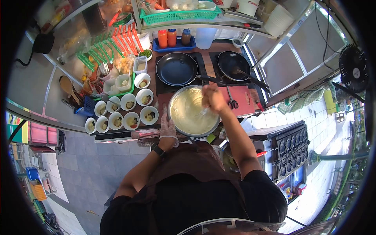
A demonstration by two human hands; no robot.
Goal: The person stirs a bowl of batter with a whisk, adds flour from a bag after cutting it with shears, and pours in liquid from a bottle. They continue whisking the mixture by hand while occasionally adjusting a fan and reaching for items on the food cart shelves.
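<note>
A large metal bowl of pale, creamy batter stands at the counter's front edge. My left hand, in a clear plastic glove, is pressed to the bowl's left rim. Above the bowl's right side, my right hand is closed around a handle; the tool's lower end in the batter is hard to make out. Behind the bowl sits a black frying pan, and a second pan lies further right. Scissors rest on a red board beside my right hand.
Several white cups with food portions stand at the left. Sauce bottles fill a blue tray at the back. The frying pans' handles stick out rightward. A waffle-type mould is at the lower right, a fan at the far right.
</note>
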